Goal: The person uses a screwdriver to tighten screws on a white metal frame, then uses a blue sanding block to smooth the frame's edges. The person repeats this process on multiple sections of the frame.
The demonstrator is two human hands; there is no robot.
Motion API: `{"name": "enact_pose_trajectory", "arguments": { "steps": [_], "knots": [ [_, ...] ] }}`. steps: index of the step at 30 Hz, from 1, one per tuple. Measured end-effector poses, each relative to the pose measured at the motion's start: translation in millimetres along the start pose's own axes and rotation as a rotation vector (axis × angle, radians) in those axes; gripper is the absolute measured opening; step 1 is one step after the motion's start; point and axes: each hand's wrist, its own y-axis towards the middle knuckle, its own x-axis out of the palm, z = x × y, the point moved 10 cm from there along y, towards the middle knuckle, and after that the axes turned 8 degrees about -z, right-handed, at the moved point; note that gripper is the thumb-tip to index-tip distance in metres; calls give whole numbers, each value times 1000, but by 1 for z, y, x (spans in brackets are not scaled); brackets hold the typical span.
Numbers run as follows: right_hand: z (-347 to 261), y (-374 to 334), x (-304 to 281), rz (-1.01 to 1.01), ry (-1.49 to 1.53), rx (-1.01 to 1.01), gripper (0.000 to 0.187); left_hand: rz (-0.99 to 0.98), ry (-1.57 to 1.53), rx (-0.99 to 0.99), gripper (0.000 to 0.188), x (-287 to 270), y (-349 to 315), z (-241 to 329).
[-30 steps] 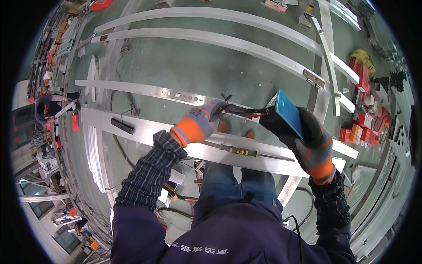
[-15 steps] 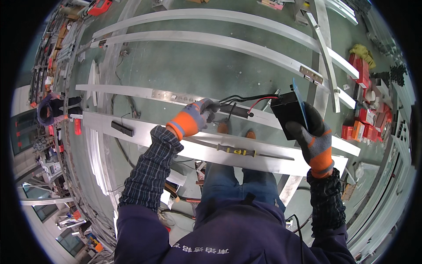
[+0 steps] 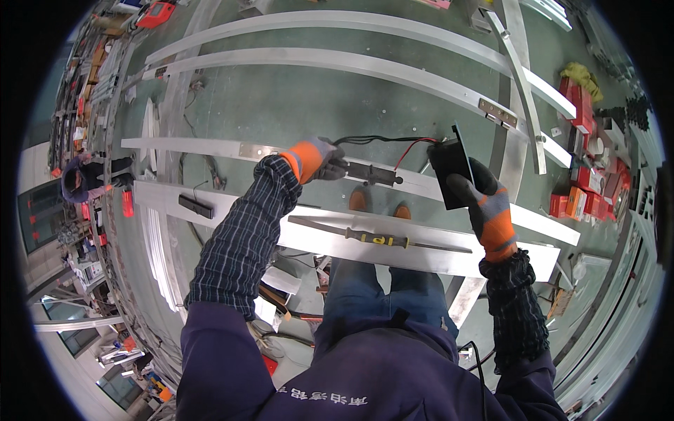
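Note:
My right hand (image 3: 486, 210), in a grey and orange glove, grips a flat black box (image 3: 449, 168) tilted on edge above the right part of the work. Black wires (image 3: 375, 138) and a red wire (image 3: 413, 145) come out of its left side. At the other end of the black wires is my gloved left hand (image 3: 316, 160), its fingers curled around them; the fingertips are partly hidden. Beside those fingertips, a long black fitting (image 3: 374, 174) lies on the narrow aluminium bar (image 3: 428, 186). A screwdriver (image 3: 377, 239) with a grey and yellow handle rests on the wider nearer bar (image 3: 519, 261).
Another small black block (image 3: 195, 206) sits on the wide bar's left end. Two long metal bars (image 3: 330, 57) span the far side, with a shorter bar (image 3: 521, 91) across them. Red boxes (image 3: 581, 116) are stacked at right. A co-worker (image 3: 88, 177) is at far left.
My left hand has shifted slightly farther away and to the right, toward the black fitting. The black box in my right hand has turned and moved a little left.

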Motion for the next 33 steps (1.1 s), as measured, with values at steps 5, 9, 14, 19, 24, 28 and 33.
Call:
{"name": "enact_pose_trajectory", "arguments": {
  "steps": [5,9,14,19,24,28,33],
  "knots": [
    [8,2,-4,10,-2,-18,47,93,-216,161,25,0,12,24],
    [10,2,-13,52,-11,10,48,161,-179,249,24,-1,8,19],
    [18,-1,-31,71,51,18,51,78,-407,406,26,12,-4,-15],
    [25,-4,-36,47,69,86,51,13,-264,262,29,16,-2,-57],
    [19,0,-26,28,63,58,52,45,-294,129,25,13,0,-57],
    [18,8,-21,17,39,40,52,142,-431,325,24,-3,12,-31],
    [14,14,-19,-10,17,63,56,272,-496,464,22,2,21,-19]
  ]
}}
